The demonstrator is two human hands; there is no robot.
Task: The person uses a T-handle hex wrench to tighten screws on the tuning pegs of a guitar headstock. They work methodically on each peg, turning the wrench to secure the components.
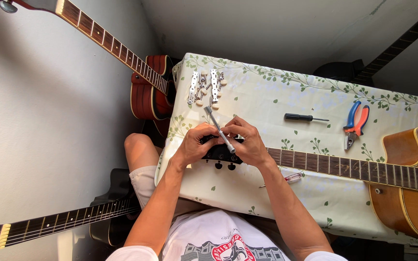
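An acoustic guitar [412, 179] lies across the table with its neck pointing left. Its black headstock [221, 153] sits between both hands at the table's near left. My left hand [195, 144] grips the headstock from the left. My right hand [247, 140] rests on the headstock's right side and holds a slim metal socket wrench [217, 126], which points up and away to the left. Two black tuner knobs [224, 166] stick out below the headstock.
Two strips of silver tuning machines [204, 87] lie at the table's far left corner. A black screwdriver [306, 117], orange-and-blue pliers [355, 123] and a small clear-handled screwdriver [289, 178] lie on the leaf-patterned tablecloth [267, 92]. Other guitars stand at left [146, 87] and lower left [49, 224].
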